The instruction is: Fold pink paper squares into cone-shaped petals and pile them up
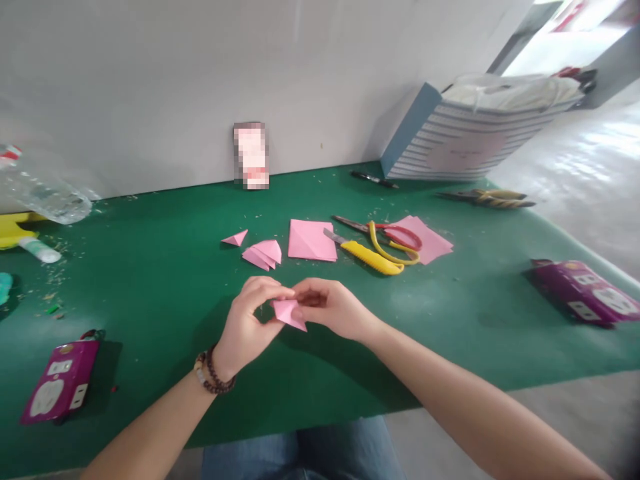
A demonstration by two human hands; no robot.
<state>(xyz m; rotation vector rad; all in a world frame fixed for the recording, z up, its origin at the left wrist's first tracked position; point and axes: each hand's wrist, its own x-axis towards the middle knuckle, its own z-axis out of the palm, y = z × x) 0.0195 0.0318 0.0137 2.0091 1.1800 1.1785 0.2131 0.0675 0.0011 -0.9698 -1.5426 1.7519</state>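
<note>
Between my two hands, above the green table near its front, is a small folded piece of pink paper (289,313). My left hand (254,319) pinches its left side, with a beaded bracelet at the wrist. The fingers of my right hand (334,308) are closed on its right side. Beyond my hands lie a small pink paper triangle (236,238), a folded pink fan-like piece (263,255) and a creased pink square (311,240). A yellow cutter (373,258) touches the square's right edge, beside red-and-yellow scissors (375,230) that overlap more pink sheets (433,240).
On the green table (150,267) are a purple power strip (63,380) at left, another (585,290) at right, pliers (487,197), a pen (373,179) and a plastic bottle (50,197). A striped bag (465,137) stands at back right; a blurred upright object (251,155) leans on the wall.
</note>
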